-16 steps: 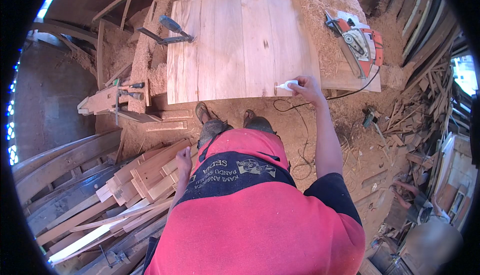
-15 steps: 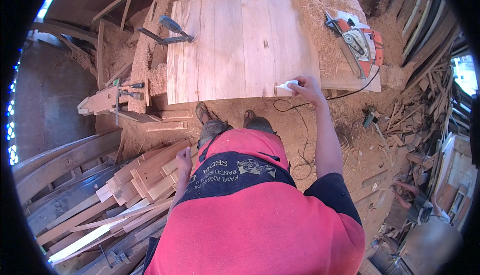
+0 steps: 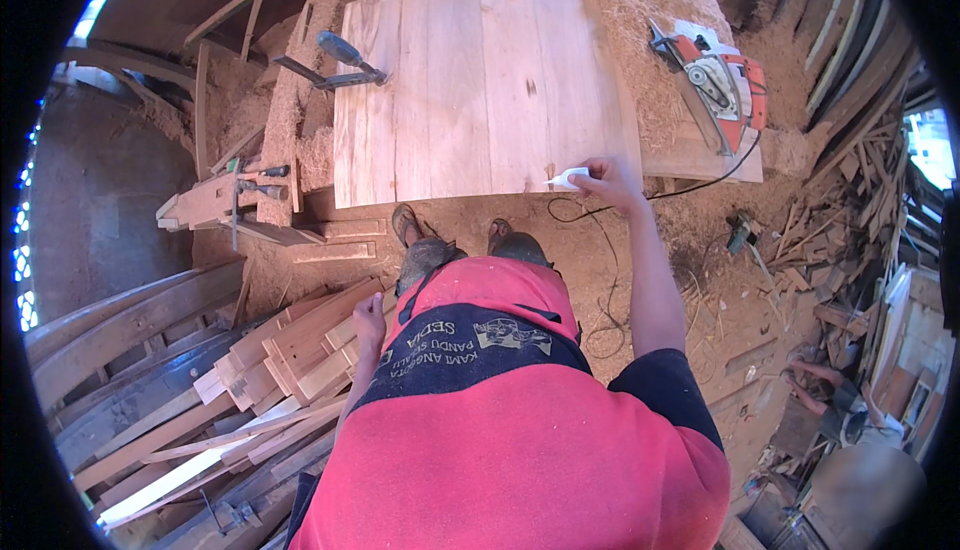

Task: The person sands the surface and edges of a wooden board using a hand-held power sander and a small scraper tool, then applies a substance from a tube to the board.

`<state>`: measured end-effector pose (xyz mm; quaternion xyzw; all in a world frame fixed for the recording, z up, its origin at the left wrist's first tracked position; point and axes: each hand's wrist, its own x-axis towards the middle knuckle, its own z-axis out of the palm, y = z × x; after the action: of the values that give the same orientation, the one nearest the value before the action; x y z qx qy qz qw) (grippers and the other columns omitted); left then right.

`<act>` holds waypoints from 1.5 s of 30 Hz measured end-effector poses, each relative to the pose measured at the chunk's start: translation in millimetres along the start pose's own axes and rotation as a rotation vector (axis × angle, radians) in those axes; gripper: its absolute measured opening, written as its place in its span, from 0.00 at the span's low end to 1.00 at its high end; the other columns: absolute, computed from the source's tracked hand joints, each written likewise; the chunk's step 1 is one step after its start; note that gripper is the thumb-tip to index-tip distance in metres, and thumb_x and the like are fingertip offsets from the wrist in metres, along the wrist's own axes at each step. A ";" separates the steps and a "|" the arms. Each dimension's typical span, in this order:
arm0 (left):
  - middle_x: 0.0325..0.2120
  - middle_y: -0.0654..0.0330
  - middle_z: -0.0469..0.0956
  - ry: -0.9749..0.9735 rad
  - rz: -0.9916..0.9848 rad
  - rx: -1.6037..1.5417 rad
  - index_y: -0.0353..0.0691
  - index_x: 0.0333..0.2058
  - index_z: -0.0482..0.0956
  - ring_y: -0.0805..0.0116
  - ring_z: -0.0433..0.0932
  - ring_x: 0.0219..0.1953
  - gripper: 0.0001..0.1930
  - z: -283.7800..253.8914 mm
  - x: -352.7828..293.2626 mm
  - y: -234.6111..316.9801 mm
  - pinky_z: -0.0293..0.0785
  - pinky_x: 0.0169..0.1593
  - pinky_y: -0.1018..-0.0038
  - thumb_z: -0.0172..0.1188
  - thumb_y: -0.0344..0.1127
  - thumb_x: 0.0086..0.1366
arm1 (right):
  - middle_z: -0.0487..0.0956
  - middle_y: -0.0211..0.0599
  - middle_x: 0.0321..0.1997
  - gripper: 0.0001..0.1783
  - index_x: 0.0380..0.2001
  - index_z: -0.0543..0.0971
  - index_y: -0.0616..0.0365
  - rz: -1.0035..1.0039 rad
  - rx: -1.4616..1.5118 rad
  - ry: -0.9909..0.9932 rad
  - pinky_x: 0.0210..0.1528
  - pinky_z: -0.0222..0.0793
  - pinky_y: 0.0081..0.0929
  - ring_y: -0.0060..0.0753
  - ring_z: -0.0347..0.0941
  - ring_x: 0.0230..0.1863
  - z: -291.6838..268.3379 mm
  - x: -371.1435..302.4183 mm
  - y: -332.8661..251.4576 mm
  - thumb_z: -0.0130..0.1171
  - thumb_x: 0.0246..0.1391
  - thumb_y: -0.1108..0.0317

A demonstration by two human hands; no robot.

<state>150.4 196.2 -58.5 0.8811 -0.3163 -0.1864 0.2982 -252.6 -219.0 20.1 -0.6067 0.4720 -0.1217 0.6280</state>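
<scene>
A small white squeeze bottle with a narrow nozzle (image 3: 570, 179) is pinched in my right hand (image 3: 610, 182). Its tip points left, over the near right part of a pale wooden panel (image 3: 450, 90) made of several boards joined edge to edge. A small brown mark shows in the wood just by the nozzle. My left hand (image 3: 369, 318) hangs beside my body with its fingers curled closed; whether anything lies inside them is hidden. At the panel's left edge a bar clamp with a blue-grey handle (image 3: 342, 48) is fastened.
An orange power planer (image 3: 715, 90) with a black cord lies right of the panel among wood shavings (image 3: 655, 90). Clamps (image 3: 262, 188) grip wood at the left. Stacked boards (image 3: 300, 350) fill the lower left; scrap wood (image 3: 840, 250) lies right. Another person (image 3: 850, 415) sits at the lower right.
My right hand has shifted slightly left and down with the bottle, and the nozzle tip has come lower. The left hand stays where it was.
</scene>
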 end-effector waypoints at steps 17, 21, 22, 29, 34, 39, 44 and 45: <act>0.17 0.50 0.55 -0.102 -0.034 0.052 0.29 0.23 0.66 0.65 0.56 0.20 0.24 -4.9 3.0 -6.4 0.58 0.26 0.60 0.55 0.44 0.71 | 0.82 0.31 0.27 0.14 0.39 0.83 0.68 -0.014 0.004 -0.020 0.28 0.73 0.18 0.17 0.78 0.28 31.6 1.4 -5.7 0.70 0.56 0.66; 0.17 0.49 0.56 -0.044 0.001 0.022 0.29 0.23 0.66 0.65 0.57 0.20 0.24 -1.6 -0.2 -7.9 0.58 0.27 0.60 0.55 0.44 0.71 | 0.82 0.32 0.27 0.14 0.38 0.83 0.68 -0.014 -0.025 -0.023 0.30 0.75 0.19 0.18 0.78 0.28 32.8 0.3 -11.3 0.70 0.56 0.66; 0.17 0.49 0.56 -0.046 0.002 0.022 0.29 0.23 0.66 0.65 0.57 0.20 0.24 -1.5 0.3 -5.6 0.58 0.27 0.60 0.55 0.44 0.71 | 0.82 0.32 0.27 0.14 0.38 0.83 0.68 -0.013 -0.025 -0.021 0.30 0.75 0.19 0.18 0.78 0.28 32.5 -0.8 -12.8 0.70 0.56 0.66; 0.17 0.50 0.56 -0.081 -0.018 0.033 0.28 0.23 0.66 0.67 0.57 0.21 0.24 -3.2 2.5 -2.7 0.58 0.27 0.60 0.55 0.44 0.72 | 0.83 0.34 0.26 0.15 0.37 0.84 0.69 -0.025 -0.022 -0.013 0.28 0.72 0.21 0.20 0.77 0.26 32.8 1.6 -9.4 0.70 0.55 0.65; 0.17 0.49 0.56 -0.081 -0.016 0.005 0.28 0.24 0.66 0.66 0.57 0.21 0.24 -3.7 2.3 3.3 0.59 0.27 0.61 0.55 0.43 0.72 | 0.82 0.32 0.27 0.15 0.38 0.83 0.69 -0.020 -0.057 -0.041 0.30 0.74 0.20 0.17 0.77 0.27 31.4 2.3 -9.0 0.69 0.56 0.66; 0.17 0.46 0.59 -0.055 -0.030 0.041 0.26 0.25 0.69 0.63 0.58 0.21 0.23 -3.3 1.3 1.2 0.60 0.28 0.61 0.55 0.44 0.72 | 0.82 0.33 0.28 0.15 0.39 0.83 0.68 -0.022 -0.051 -0.038 0.30 0.75 0.20 0.18 0.77 0.27 32.2 5.4 -4.2 0.69 0.56 0.65; 0.18 0.43 0.67 -0.105 -0.046 0.095 0.27 0.26 0.73 0.58 0.66 0.23 0.23 -4.8 5.5 0.6 0.65 0.32 0.59 0.56 0.45 0.71 | 0.82 0.34 0.24 0.16 0.36 0.84 0.69 -0.042 -0.027 0.005 0.28 0.72 0.23 0.20 0.77 0.25 32.8 6.0 -0.1 0.70 0.54 0.64; 0.20 0.41 0.72 -0.130 -0.061 0.121 0.27 0.27 0.76 0.55 0.72 0.25 0.23 -4.9 6.5 -1.4 0.68 0.35 0.58 0.56 0.45 0.71 | 0.82 0.34 0.25 0.16 0.36 0.84 0.69 -0.035 -0.025 0.007 0.28 0.72 0.22 0.20 0.77 0.25 32.9 5.8 -0.7 0.70 0.54 0.64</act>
<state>158.2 194.7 -56.6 0.8929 -0.3185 -0.2325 0.2173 -224.9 -202.0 12.1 -0.6220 0.4649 -0.1288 0.6167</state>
